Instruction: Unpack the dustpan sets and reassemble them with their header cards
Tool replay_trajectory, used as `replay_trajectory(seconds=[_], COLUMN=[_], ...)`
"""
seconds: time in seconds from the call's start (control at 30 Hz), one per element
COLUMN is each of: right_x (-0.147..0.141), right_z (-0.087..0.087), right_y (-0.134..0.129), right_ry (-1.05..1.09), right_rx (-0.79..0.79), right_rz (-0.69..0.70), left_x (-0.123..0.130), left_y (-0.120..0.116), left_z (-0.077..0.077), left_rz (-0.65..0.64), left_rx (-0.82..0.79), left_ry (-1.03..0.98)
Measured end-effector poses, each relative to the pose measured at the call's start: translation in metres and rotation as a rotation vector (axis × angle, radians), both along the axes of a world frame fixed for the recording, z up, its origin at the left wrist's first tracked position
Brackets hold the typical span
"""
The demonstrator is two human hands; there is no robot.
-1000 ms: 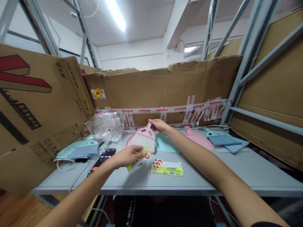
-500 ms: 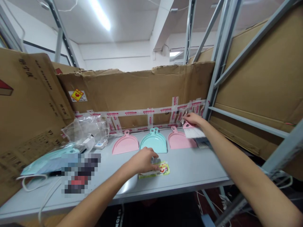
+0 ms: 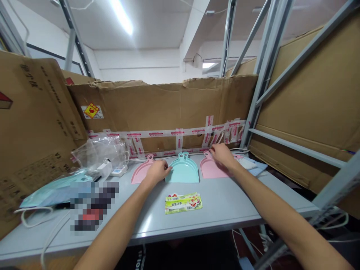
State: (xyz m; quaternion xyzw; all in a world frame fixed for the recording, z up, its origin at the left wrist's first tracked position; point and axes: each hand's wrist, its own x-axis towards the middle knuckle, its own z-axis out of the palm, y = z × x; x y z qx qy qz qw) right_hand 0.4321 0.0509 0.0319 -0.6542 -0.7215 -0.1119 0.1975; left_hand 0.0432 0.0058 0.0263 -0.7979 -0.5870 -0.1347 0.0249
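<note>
Finding both hands open: left hand [image 3: 157, 171] on a pink dustpan [image 3: 139, 176] beside the teal dustpan [image 3: 182, 170], right hand [image 3: 222, 155] on a second pink dustpan [image 3: 210, 168] across from it.

Single camera, worn on the head, looks forward and down across the grey worktop [image 3: 222, 217] from its near edge. Sits close behind the left hand [image 3: 157, 171] and right hand [image 3: 222, 155]; wide frame reaches the taped cardboard wall [image 3: 163, 108] and ceiling strip light [image 3: 120, 17].
</note>
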Motion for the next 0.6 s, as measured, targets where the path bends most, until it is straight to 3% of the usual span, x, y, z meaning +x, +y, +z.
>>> replay_trajectory(seconds=[0.13,0.23,0.4,0.6], right_x=[-0.05,-0.075,-0.095,-0.102], right_z=[-0.009,-0.02,-0.028,-0.025], right_y=[-0.01,-0.015,-0.019,-0.017], right_ry=[0.064,0.107,0.244,0.185], right_rx=[-0.05,-0.08,-0.148,-0.202], right_rz=[0.298,0.371,0.388,0.234], left_x=[-0.002,-0.009,-0.028,-0.036], left_y=[-0.003,-0.002,0.001,0.0], left_z=[-0.007,-0.004,0.005,0.013], left_rz=[0.02,0.018,-0.031,-0.017], left_rx=[0.019,0.025,0.04,0.076], left_ry=[0.026,0.007,-0.024,-0.096])
